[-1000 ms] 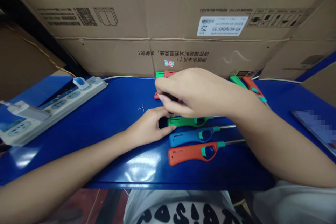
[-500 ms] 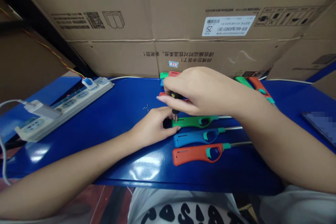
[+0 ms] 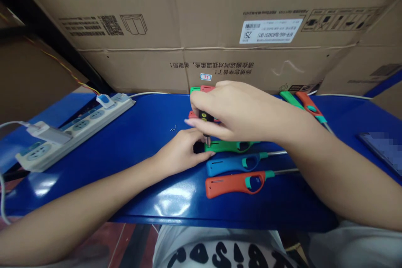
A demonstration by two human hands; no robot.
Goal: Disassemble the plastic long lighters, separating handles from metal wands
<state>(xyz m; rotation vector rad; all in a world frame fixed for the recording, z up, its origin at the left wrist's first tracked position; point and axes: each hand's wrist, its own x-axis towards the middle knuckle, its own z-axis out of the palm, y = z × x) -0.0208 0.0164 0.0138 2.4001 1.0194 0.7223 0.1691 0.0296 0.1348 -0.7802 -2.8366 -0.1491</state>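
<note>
My right hand is wrapped around a black-handled screwdriver, held nearly upright. Its metal tip meets the left end of a green long-necked lighter lying flat on the blue table. Thumb and fingers of my left hand pinch that same end of the green lighter from both sides. Just nearer to me lie a blue lighter and an orange-red lighter, side by side. More lighters are partly covered behind my right hand, among them a red one.
Several tiny screws lie left of my hands. A white power strip with plugs stands at the left. Another green lighter and orange lighter lie far right, near a phone-like dark device. A cardboard box walls off the back.
My right hand and the screwdriver handle have shifted slightly, with the tip still at the green lighter's end. My left hand keeps its hold. The whole view has moved a little.
</note>
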